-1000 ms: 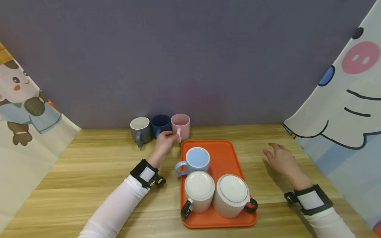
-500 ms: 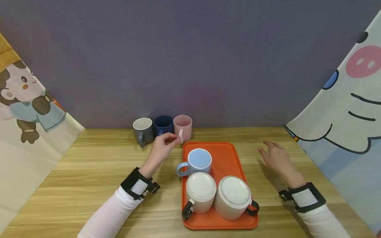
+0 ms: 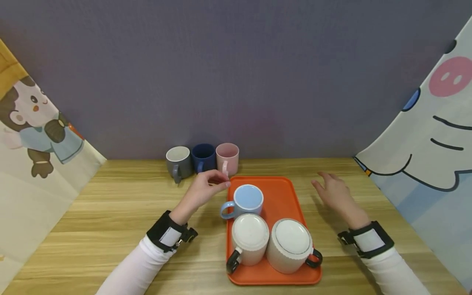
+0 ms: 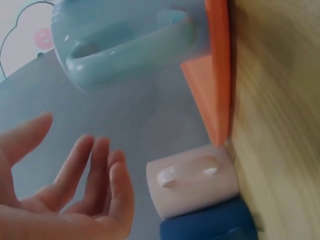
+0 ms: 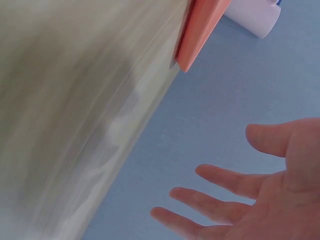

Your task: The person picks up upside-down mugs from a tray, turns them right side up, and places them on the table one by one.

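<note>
The left hand point(image 3: 200, 191), near the middle of the head view, holds nothing: its fingers are loosely bent, with a gap between thumb and fingertips. Just above and to the right of those fingertips in the frame lies the nearest thing, a pink mug point(image 3: 231, 156), upright with its handle toward the hand; the left wrist view shows fingers and mug apart. Left of it, a navy mug point(image 3: 206, 153) and a gray mug point(image 3: 182, 164) complete an upright row before the dark backdrop point(image 3: 236, 82). Below and right of the hand, an orange tray point(image 3: 274, 196) bears a light blue mug point(image 3: 248, 198), bottom up, its handle over the tray's left edge, and, lower in the frame, two off-white mugs point(image 3: 250, 235) with black handles, also inverted. Farther right, the right hand point(image 3: 337, 197) hangs empty, fingers relaxed, over the wooden tabletop point(image 3: 121, 205), well apart from every mug.
</note>
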`<state>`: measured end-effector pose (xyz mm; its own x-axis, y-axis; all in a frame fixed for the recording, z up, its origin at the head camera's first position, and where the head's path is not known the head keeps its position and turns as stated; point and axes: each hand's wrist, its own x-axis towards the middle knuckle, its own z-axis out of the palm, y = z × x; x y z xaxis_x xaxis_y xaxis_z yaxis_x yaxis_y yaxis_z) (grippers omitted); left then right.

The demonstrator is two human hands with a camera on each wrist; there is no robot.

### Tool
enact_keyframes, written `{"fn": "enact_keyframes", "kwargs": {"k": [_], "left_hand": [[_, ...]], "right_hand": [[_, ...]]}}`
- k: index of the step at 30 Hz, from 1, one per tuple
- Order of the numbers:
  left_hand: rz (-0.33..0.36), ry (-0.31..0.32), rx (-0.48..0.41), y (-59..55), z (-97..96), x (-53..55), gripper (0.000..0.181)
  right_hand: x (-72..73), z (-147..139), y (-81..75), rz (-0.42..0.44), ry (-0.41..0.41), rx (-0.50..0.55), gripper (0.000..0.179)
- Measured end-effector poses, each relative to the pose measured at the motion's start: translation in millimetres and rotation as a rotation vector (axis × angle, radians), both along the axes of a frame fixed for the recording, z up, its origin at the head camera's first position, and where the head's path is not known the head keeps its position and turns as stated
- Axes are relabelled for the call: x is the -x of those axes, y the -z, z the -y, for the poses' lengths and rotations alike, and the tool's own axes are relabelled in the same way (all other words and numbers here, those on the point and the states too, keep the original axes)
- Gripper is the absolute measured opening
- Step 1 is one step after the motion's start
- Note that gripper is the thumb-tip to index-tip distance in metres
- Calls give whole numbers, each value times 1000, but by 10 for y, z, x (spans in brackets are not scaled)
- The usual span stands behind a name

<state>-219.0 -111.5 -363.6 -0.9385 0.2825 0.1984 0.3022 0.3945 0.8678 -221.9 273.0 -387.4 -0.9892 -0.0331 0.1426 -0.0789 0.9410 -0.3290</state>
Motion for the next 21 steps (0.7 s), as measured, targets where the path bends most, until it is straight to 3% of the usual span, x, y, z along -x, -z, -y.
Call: {"fn": "enact_keyframes", "kwargs": {"k": [7, 13, 21], "left_hand": [[-36, 146, 157, -64, 26, -54, 20], [-30, 235, 274, -134, 17, -119, 25], [-4, 324, 310, -149, -2, -172, 16]], "right_hand": [[34, 103, -7, -6, -28, 22, 56], [57, 175, 2, -29, -57, 31, 52], [90, 299, -20, -33, -87, 45, 51]]}}
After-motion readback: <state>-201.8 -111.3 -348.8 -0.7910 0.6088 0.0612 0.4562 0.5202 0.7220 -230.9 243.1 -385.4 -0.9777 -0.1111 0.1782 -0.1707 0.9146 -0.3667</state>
